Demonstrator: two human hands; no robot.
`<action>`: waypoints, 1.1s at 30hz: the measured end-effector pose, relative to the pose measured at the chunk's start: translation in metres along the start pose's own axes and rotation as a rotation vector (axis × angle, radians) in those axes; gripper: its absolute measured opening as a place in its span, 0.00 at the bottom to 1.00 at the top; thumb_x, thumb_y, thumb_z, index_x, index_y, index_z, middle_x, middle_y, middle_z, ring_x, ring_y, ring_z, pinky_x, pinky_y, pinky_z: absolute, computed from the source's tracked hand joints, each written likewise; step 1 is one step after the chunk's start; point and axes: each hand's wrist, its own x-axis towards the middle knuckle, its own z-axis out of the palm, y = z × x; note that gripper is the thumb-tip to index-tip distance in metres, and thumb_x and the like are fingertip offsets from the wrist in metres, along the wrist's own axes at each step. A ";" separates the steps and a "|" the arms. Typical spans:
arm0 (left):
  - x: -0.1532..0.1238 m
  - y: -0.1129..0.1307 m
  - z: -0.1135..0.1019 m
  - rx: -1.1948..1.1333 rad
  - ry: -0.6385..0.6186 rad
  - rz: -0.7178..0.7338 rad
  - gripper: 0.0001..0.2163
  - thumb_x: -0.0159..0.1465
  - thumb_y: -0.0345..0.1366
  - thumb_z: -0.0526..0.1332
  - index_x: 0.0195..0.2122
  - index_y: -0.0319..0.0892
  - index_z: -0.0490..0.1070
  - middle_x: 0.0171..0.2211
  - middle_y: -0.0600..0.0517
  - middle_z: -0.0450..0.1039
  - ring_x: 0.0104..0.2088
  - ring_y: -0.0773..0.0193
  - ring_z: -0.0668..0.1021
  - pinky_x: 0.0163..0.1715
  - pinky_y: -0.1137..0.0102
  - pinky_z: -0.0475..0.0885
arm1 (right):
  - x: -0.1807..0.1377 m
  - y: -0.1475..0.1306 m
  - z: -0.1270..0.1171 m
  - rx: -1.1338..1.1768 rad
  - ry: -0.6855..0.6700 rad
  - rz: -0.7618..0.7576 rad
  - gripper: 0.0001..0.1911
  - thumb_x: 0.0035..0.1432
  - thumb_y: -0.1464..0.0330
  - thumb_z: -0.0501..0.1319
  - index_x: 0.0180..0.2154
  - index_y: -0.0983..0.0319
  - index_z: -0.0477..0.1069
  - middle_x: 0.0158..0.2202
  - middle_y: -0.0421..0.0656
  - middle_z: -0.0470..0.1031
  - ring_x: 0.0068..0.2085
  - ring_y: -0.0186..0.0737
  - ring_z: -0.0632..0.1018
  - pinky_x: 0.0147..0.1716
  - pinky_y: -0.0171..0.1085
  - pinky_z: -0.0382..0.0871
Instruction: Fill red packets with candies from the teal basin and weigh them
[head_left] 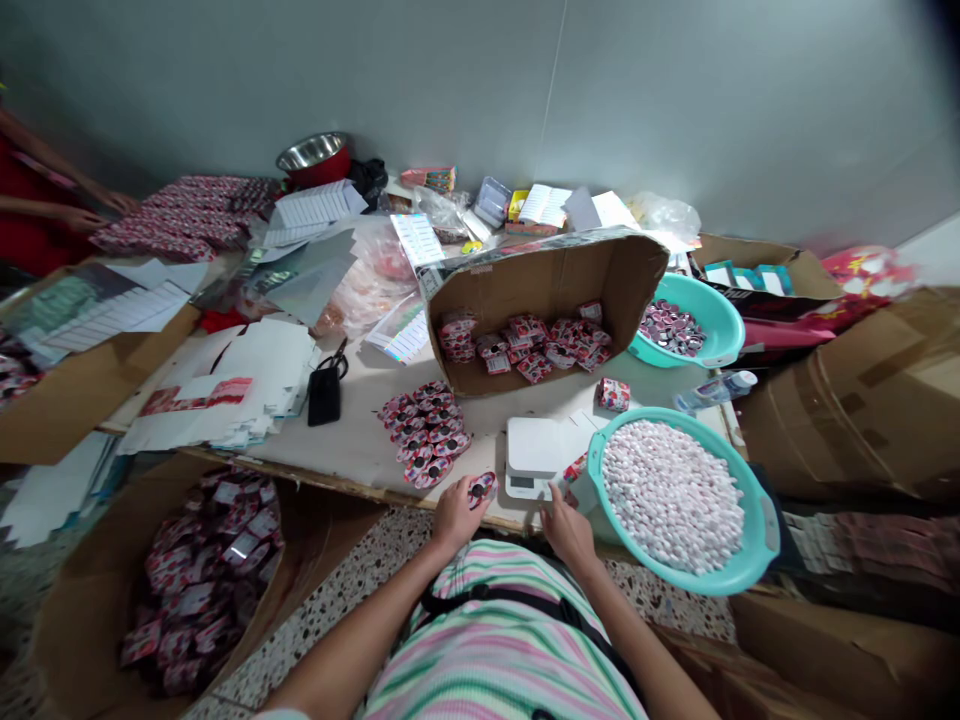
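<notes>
Your left hand (454, 512) grips a packet (481, 489) in closed fingers, ready for the scale (534, 455) just beside. Your right hand (566, 528) rests at the scale's front, basin (757, 520) alongside; its finger state cannot be told.

The site was a small packing workshop. A cardboard-topped table (360, 440) at frame centre carried a digital scale (531, 455), a teal basin of candies (679, 500), stacked flat cartons (247, 385) and an open box of filled packets (540, 310).

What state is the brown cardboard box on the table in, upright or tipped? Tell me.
Tipped. The cardboard box lies on its side, its opening facing the person, red packets resting on its lower wall.
</notes>
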 end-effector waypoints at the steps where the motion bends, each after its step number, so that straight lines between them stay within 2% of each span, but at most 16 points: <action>1: 0.000 0.001 0.000 -0.001 -0.002 0.001 0.15 0.56 0.38 0.61 0.45 0.44 0.67 0.41 0.48 0.75 0.43 0.58 0.76 0.42 0.68 0.68 | -0.001 0.001 0.000 0.009 0.017 -0.013 0.24 0.63 0.64 0.47 0.59 0.63 0.52 0.40 0.49 0.76 0.37 0.43 0.78 0.31 0.36 0.63; 3: 0.001 0.002 0.000 -0.006 -0.001 0.007 0.15 0.57 0.39 0.61 0.45 0.44 0.67 0.41 0.48 0.75 0.43 0.58 0.76 0.42 0.68 0.69 | -0.004 0.004 0.001 0.046 0.022 -0.015 0.19 0.64 0.63 0.47 0.53 0.62 0.60 0.40 0.49 0.76 0.38 0.42 0.77 0.31 0.35 0.62; 5: 0.001 0.003 -0.001 -0.011 -0.002 0.014 0.15 0.58 0.39 0.60 0.46 0.44 0.67 0.41 0.48 0.75 0.43 0.58 0.76 0.42 0.68 0.69 | -0.006 0.009 0.002 0.103 -0.034 0.038 0.18 0.64 0.59 0.46 0.45 0.62 0.67 0.38 0.48 0.76 0.38 0.42 0.77 0.31 0.34 0.61; 8: 0.001 0.004 -0.003 -0.016 -0.020 0.017 0.15 0.57 0.38 0.60 0.45 0.44 0.67 0.42 0.48 0.75 0.42 0.58 0.76 0.42 0.68 0.68 | -0.009 0.019 0.006 0.174 -0.144 0.135 0.23 0.63 0.54 0.45 0.31 0.61 0.71 0.34 0.48 0.77 0.37 0.43 0.77 0.31 0.34 0.61; 10: 0.001 0.004 -0.004 -0.013 -0.032 0.012 0.15 0.57 0.38 0.61 0.46 0.43 0.67 0.42 0.48 0.75 0.43 0.59 0.75 0.43 0.68 0.68 | -0.010 0.025 0.011 0.205 -0.183 0.164 0.25 0.62 0.53 0.45 0.28 0.62 0.71 0.32 0.48 0.77 0.35 0.42 0.77 0.30 0.34 0.61; 20: 0.001 0.000 -0.005 0.007 -0.028 0.036 0.15 0.56 0.38 0.61 0.45 0.44 0.67 0.41 0.48 0.75 0.42 0.58 0.75 0.42 0.68 0.69 | -0.006 0.034 0.036 0.350 -0.249 0.195 0.18 0.59 0.58 0.52 0.35 0.64 0.72 0.35 0.48 0.77 0.37 0.42 0.77 0.32 0.33 0.62; 33: 0.007 -0.005 -0.001 0.004 -0.043 0.022 0.16 0.55 0.39 0.62 0.45 0.43 0.68 0.41 0.47 0.75 0.42 0.58 0.76 0.42 0.68 0.69 | -0.001 0.037 0.040 0.405 -0.258 0.211 0.17 0.58 0.59 0.52 0.36 0.65 0.72 0.34 0.47 0.77 0.35 0.41 0.77 0.33 0.34 0.63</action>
